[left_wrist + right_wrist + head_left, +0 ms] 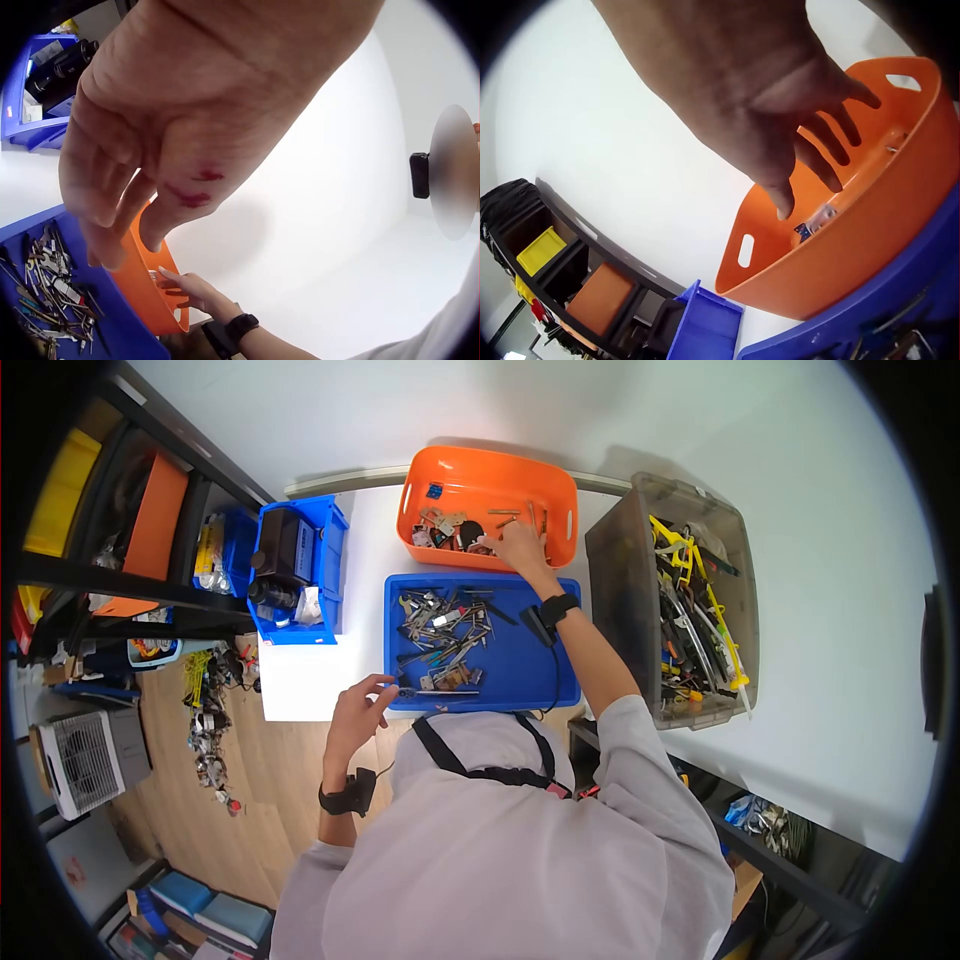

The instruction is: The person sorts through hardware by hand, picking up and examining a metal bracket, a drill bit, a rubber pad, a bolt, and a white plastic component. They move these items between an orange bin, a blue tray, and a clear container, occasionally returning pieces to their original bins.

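Observation:
My right hand (520, 548) reaches over the near wall of an orange bin (430, 470). In the right wrist view its fingers (821, 161) are spread and hold nothing. Below it in the bin lie small metal and plastic pieces (450, 525), a few thin rods and a small blue piece (434, 491). My left hand (357, 712) hovers beside the front left corner of a blue tray (540, 660), fingers loosely bent with nothing in them. That tray holds a heap of metal tools and bits (450, 630), and a long metal tool (440, 693) lies along its front edge.
A grey translucent tub (620, 560) of tools and yellow pieces stands at the right. At the left, a blue bin (330, 560) holds dark bottles (285, 545). Beyond it is a black shelf rack (140, 595). A white wall (700, 420) rises behind the white table (300, 695).

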`<action>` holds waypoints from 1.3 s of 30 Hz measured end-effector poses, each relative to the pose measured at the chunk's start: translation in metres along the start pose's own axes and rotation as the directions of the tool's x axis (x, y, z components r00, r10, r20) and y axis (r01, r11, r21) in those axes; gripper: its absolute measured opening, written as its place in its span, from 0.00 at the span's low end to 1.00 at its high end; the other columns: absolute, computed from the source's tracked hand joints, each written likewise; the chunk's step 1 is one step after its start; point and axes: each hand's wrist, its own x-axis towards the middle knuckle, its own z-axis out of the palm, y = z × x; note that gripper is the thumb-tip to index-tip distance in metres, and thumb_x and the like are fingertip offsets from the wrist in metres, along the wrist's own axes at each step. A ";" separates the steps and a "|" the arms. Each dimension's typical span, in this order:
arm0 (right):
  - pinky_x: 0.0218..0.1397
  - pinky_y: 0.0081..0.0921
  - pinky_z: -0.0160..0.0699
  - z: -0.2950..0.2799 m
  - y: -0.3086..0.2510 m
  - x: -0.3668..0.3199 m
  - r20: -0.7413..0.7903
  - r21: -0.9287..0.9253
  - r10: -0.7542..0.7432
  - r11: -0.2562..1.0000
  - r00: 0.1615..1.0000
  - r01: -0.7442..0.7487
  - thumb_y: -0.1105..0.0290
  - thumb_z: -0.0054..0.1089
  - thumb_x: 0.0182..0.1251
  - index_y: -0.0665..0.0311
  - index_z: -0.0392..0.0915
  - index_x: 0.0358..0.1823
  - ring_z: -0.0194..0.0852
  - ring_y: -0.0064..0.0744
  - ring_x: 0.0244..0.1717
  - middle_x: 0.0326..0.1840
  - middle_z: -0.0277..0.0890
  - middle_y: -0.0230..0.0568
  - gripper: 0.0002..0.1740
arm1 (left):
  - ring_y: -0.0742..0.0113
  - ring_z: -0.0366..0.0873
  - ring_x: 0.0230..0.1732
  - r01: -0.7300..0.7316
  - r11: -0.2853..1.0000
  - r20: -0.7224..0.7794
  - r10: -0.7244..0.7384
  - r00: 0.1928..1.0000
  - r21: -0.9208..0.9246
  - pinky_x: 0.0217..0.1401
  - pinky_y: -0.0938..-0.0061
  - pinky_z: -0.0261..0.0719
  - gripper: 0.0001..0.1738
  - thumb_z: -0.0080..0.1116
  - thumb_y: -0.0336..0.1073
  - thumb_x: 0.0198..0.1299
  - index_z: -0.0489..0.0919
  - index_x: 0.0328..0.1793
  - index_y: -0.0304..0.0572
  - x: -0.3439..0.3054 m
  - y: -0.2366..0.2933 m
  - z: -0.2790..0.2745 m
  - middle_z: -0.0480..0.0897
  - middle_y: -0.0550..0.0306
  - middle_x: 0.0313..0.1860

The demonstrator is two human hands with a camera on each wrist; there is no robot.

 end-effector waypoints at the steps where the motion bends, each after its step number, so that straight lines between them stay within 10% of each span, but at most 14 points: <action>1: 0.66 0.75 0.63 0.000 0.000 -0.003 -0.046 0.003 -0.025 1.000 0.999 0.025 0.44 0.71 0.60 0.66 0.88 0.35 0.76 0.62 0.61 0.49 0.84 0.57 0.27 | 0.69 0.85 0.21 -0.006 1.000 -0.005 0.006 1.000 0.009 0.19 0.77 0.75 0.20 0.61 0.43 0.71 0.83 0.59 0.35 -0.001 -0.002 0.001 0.90 0.48 0.41; 15: 0.55 0.43 0.80 -0.063 0.046 -0.160 -0.264 0.160 -0.115 0.974 0.957 0.161 0.54 0.66 0.69 0.68 0.86 0.47 0.82 0.57 0.50 0.48 0.83 0.55 0.21 | 0.65 0.85 0.20 -0.003 0.990 0.067 -0.007 0.998 0.144 0.27 0.69 0.80 0.20 0.62 0.47 0.70 0.85 0.52 0.36 0.066 -0.041 0.031 0.90 0.50 0.37; 23: 0.56 0.42 0.79 -0.044 0.095 -0.278 -0.149 0.245 0.197 0.957 0.969 -0.157 0.56 0.68 0.68 0.71 0.85 0.47 0.83 0.56 0.52 0.49 0.84 0.55 0.22 | 0.46 0.87 0.49 0.011 0.887 0.005 -0.015 1.000 0.461 0.53 0.55 0.83 0.18 0.69 0.45 0.61 0.87 0.53 0.43 0.144 -0.071 0.058 0.89 0.46 0.45; 30: 0.55 0.42 0.79 -0.009 0.119 -0.341 -0.096 0.376 0.315 0.890 0.944 -0.259 0.56 0.67 0.69 0.72 0.85 0.47 0.84 0.56 0.51 0.47 0.86 0.56 0.22 | 0.48 0.88 0.37 -0.174 0.434 0.046 0.290 0.956 0.884 0.38 0.54 0.86 0.04 0.62 0.32 0.60 0.85 0.37 0.43 0.172 -0.103 0.101 0.87 0.46 0.35; 39: 0.57 0.40 0.79 -0.006 0.111 -0.344 -0.077 0.420 0.359 0.858 0.930 -0.297 0.56 0.67 0.69 0.72 0.85 0.49 0.84 0.54 0.53 0.48 0.86 0.56 0.22 | 0.49 0.88 0.35 -0.346 0.307 0.213 0.393 0.894 0.887 0.35 0.55 0.84 0.05 0.59 0.31 0.59 0.84 0.32 0.44 0.175 -0.109 0.101 0.86 0.48 0.32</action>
